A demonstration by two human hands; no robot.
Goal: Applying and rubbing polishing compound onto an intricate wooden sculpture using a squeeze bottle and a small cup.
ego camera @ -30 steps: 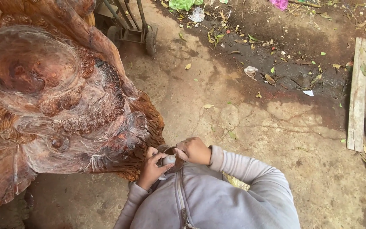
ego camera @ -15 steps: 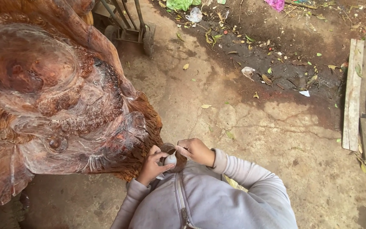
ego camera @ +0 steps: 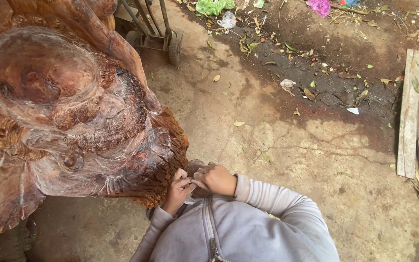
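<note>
Both hands, left hand (ego camera: 176,190) and right hand (ego camera: 215,178), pinch a small pale thing (ego camera: 189,199) together at the wood carving's (ego camera: 73,121) near edge. Carving already glossy; near edge looks rough, probably unfinished.

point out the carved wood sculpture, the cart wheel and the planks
carved wood sculpture (ego camera: 64,111), head view, on the glossy carved upper surface
cart wheel (ego camera: 174,51), head view, on the dark tyre by the metal frame
planks (ego camera: 410,111), head view, on the pale leftmost board
</note>
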